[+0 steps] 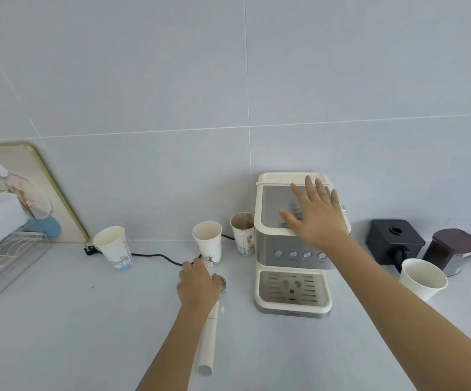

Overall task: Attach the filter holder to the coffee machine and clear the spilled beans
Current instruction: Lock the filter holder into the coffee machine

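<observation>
Counting four paper cups point(114, 246) (one stained), one coffee machine point(293, 249).

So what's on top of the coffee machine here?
The right hand lies flat, fingers spread, on the coffee machine top's grey panel. Nothing else shows there; whatever is beneath the palm is covered.

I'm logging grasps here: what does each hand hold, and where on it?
The left hand grips the cream-handled metal filter holder at its head end. The right hand holds nothing, lying flat and open on the cream coffee machine.
</observation>
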